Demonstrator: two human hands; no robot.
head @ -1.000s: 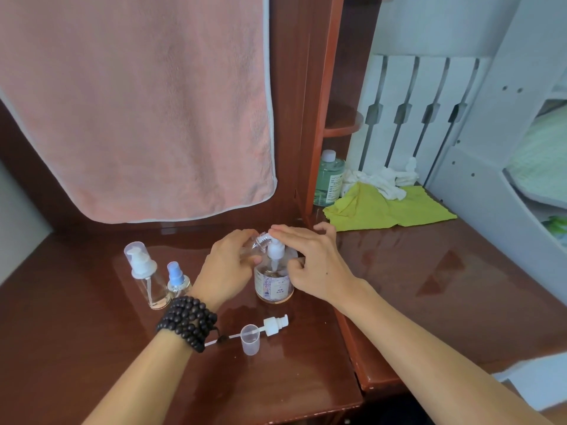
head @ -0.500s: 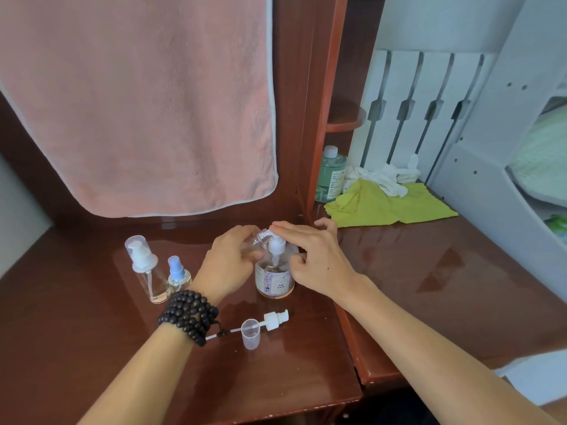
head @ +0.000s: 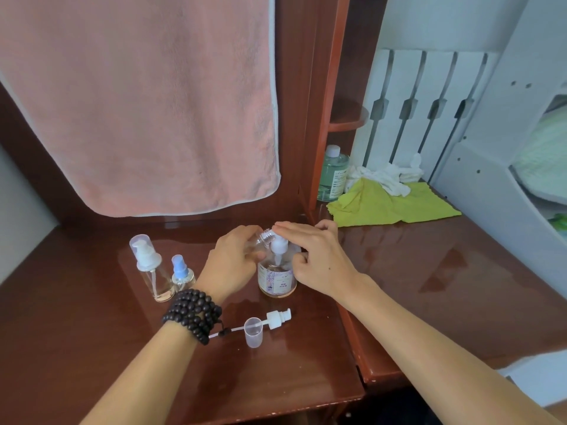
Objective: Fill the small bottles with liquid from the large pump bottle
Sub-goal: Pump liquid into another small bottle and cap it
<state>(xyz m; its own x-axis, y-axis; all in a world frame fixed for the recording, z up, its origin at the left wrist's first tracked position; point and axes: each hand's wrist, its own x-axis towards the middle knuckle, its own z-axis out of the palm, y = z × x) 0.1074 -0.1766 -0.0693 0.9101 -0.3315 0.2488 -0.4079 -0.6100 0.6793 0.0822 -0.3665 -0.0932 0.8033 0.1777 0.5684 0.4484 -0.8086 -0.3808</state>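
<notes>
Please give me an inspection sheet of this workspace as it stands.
Surface: glossy red-brown desk, reflective.
Job's things: large pump bottle upright, low in liquid; small open bottle tilted at its spout; capped pump bottle and blue-topped spray bottle standing left; loose pump head and clear cap in front.
Clutter: green cloth, white rag, green bottle.
Grippers: left hand holds the small open bottle; right hand presses the pump.
Cables: nothing seen.
Surroundings: pink towel hanging; white slatted frame.
</notes>
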